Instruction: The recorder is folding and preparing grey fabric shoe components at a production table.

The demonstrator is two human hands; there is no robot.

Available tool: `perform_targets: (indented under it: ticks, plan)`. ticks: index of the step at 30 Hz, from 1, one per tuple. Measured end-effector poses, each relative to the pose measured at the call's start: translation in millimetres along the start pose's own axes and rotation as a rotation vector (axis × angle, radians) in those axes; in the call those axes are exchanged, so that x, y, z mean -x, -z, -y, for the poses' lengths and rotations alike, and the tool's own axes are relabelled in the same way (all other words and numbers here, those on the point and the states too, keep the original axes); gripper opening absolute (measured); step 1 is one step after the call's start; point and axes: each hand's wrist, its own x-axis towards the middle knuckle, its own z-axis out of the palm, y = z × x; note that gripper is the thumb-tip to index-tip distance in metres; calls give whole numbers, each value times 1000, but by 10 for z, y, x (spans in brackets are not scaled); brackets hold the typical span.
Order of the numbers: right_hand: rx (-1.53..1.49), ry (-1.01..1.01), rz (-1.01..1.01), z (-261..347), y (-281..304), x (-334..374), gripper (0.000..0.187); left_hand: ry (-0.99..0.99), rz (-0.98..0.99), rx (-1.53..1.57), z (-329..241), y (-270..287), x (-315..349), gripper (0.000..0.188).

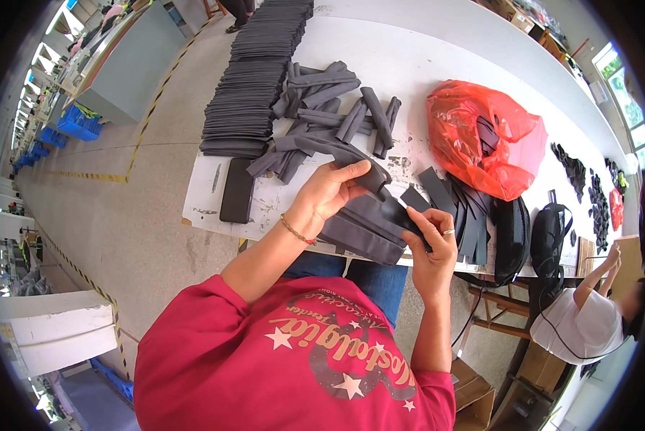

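My left hand (331,190) is closed, thumb on top, on a dark grey fabric piece (369,179) held above the table's near edge. A thin black strip (396,214) is pinched between the thumb and fingers of my right hand (432,241). The strip's far end meets the fabric piece; I cannot tell how far it reaches inside. Below both hands, flat dark grey fabric pieces (362,235) lie at the table edge, partly over my lap. Loose black strips (472,228) fan out to the right of my right hand.
Rolled grey fabric pieces (330,90) lie heaped beyond my hands, beside a long stack of folded grey fabric (247,86). A black phone-like slab (237,190) rests at the left edge. Rightward are a red plastic bag (452,108), black bags (549,237) and a seated person (577,323).
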Motion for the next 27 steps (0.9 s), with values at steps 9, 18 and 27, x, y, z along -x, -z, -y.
perform_targets:
  ticks: [9, 18, 27]
  plan:
    - [79, 51, 72, 74, -16, -109, 35, 56, 45, 92, 2, 61, -30, 27]
    - [233, -8, -53, -23, 23, -326, 31, 140, 142, 40, -32, 76, -15, 29]
    - [231, 80, -1, 128, 83, -220, 35, 134, 164, 65, -50, 127, -66, 30]
